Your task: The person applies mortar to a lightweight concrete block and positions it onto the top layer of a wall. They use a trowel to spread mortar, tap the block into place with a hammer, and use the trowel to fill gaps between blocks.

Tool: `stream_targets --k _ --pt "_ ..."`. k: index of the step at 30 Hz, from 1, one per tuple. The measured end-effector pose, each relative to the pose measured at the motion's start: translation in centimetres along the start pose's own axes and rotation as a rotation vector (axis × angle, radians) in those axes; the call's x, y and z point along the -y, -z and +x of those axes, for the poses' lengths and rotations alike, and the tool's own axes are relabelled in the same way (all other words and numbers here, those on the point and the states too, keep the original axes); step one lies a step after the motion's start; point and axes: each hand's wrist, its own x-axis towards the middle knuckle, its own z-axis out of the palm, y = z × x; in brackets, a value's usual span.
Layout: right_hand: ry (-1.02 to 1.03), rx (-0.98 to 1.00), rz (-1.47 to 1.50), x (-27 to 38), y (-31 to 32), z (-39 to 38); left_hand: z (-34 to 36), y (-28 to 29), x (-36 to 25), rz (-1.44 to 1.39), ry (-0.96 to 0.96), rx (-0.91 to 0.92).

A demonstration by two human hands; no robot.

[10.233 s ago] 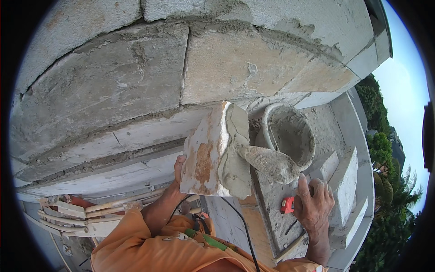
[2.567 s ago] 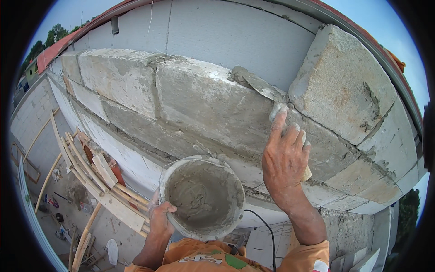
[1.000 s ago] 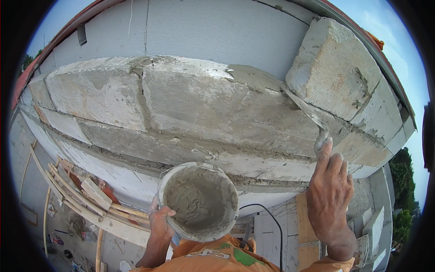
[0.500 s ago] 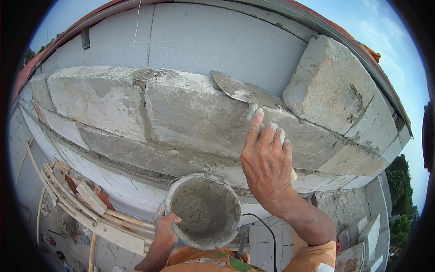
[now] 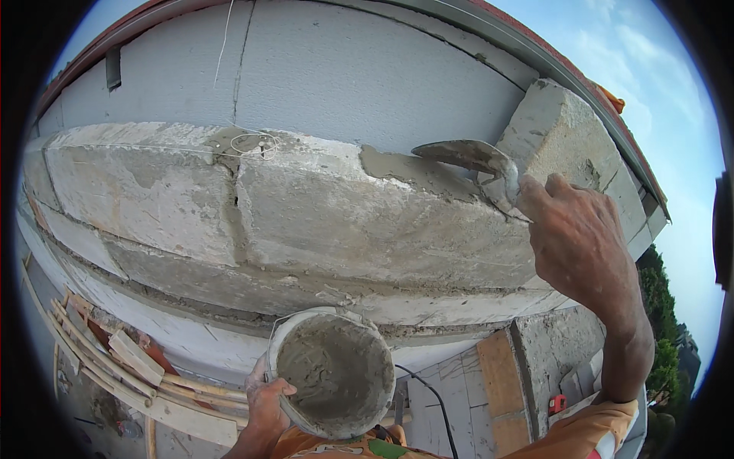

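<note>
My right hand (image 5: pixel 577 233) grips a metal trowel (image 5: pixel 468 157) whose blade lies flat on the top of a grey block wall (image 5: pixel 321 214), spreading a patch of wet mortar (image 5: pixel 405 172) there. A single block (image 5: pixel 562 138) stands on the wall just right of the trowel. My left hand (image 5: pixel 266 402) holds the rim of a mortar-smeared bucket (image 5: pixel 332 371) low in front of the wall. Grey mortar coats the bucket's inside.
A thin string with a looped knot (image 5: pixel 248 141) runs along the wall top. Behind rises a pale rendered wall (image 5: pixel 344 69). Below left lie stacked wooden planks (image 5: pixel 130 367). A black cable (image 5: pixel 432 405), loose blocks (image 5: pixel 554 352) and a small red object (image 5: pixel 558 404) lie lower right.
My right hand has swung the trowel up from the wall face to the top of the wall, where fresh mortar now lies. The bucket stays in my left hand.
</note>
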Motion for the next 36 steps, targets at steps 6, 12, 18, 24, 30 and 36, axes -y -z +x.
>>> stream_targets --k 6,12,18,24,30,36 --pt "-0.102 0.517 -0.171 1.0 3.2 7.0 0.4 0.9 -1.3 0.03 0.061 -0.033" --pt "0.175 0.258 0.049 -2.7 1.1 10.9 0.9 1.1 -1.9 0.037 0.126 -0.003" --pt "0.248 0.443 0.173 -1.1 3.1 14.4 0.9 0.8 -1.8 0.041 0.105 -0.023" --pt "0.315 0.236 0.313 0.6 1.2 9.3 0.6 0.9 -1.4 0.023 0.049 -0.049" --pt "0.328 0.015 0.109 5.3 -1.0 1.1 -0.5 -0.7 -1.9 -0.001 -0.023 -0.091" --pt "0.374 -0.151 -0.104 9.9 -7.4 -3.5 -0.9 0.2 0.3 0.046 -0.055 -0.123"
